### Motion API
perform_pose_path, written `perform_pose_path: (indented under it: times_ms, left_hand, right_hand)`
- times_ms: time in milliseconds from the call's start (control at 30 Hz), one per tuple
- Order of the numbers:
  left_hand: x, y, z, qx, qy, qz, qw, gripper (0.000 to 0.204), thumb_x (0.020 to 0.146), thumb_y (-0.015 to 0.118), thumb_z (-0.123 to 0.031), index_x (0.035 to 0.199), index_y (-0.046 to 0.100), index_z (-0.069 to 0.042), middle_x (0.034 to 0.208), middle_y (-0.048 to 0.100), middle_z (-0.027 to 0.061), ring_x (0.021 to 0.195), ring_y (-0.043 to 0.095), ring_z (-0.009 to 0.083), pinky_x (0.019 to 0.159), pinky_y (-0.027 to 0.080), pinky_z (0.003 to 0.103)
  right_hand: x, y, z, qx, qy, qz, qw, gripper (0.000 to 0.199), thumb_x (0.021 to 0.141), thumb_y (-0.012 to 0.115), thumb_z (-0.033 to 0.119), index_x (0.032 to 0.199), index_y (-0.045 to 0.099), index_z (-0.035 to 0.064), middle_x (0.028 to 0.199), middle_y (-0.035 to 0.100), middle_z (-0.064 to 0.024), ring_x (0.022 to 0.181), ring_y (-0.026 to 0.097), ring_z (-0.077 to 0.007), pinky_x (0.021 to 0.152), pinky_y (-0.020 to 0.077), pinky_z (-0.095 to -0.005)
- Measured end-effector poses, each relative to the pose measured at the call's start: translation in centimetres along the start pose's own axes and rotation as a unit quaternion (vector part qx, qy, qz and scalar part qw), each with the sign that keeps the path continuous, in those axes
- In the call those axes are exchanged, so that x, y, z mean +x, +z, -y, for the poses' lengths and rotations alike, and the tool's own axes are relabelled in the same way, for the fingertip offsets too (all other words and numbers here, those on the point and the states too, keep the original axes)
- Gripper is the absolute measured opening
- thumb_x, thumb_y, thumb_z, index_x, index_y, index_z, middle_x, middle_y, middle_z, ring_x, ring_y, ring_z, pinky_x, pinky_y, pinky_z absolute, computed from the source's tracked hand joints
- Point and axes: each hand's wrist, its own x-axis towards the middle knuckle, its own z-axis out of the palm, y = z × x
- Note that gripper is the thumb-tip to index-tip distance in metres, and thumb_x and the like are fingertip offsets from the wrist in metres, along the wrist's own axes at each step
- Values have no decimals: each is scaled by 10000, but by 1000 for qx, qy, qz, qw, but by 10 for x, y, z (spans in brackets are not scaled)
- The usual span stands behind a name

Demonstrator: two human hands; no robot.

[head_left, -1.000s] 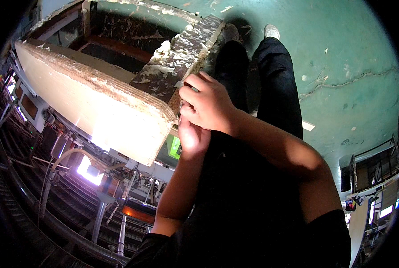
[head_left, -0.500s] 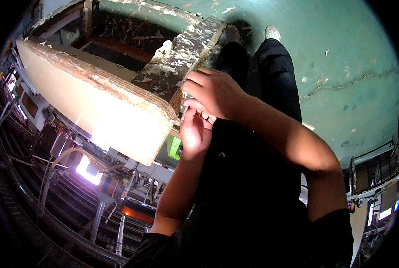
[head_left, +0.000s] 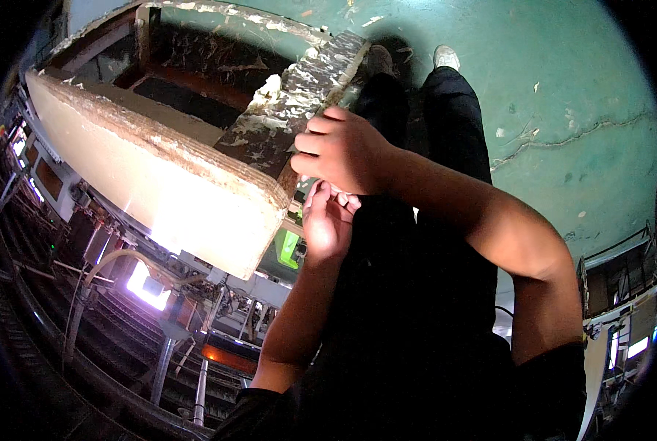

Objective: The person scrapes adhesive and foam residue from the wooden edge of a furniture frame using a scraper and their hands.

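Note:
My right hand is curled at the near corner of a thick, paint-spattered slab, its fingers bent against the slab's edge. Just below it, my left hand has its palm up and fingers loosely bent, touching the right hand's underside. Whether either hand holds something small is hidden between them. My dark trousers and two shoes show beyond the hands.
A green, cracked floor lies to the right. Behind the slab is a dark recessed frame. Machinery with pipes and bright lights fills the lower left. A rack with lit panels stands at the right edge.
Both hands have stayed close together at the slab's corner. The right hand shifted slightly upward along the edge, and the left hand's palm is more exposed below it.

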Motion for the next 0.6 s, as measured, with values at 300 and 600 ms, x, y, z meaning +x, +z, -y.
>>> perform_pose_path:
  times_ms: [300,600]
  left_hand:
    - [3,8,2,38,-18,12,999,292,1034,515,-184,1289,555,-47,1086,663,52,952,655,180,797,559,354]
    - [8,4,-1,10,-14,51,999,232,1037,503,-166,1234,574,-67,1044,654,31,943,649,162,793,564,352]
  right_hand:
    - [-1,-3,4,22,31,3,999,112,788,623,304,832,590,207,826,544,51,826,578,-155,749,394,-354]
    - [-7,-13,5,115,144,62,981,164,809,661,242,922,619,131,911,623,-47,951,662,-274,843,502,-433]
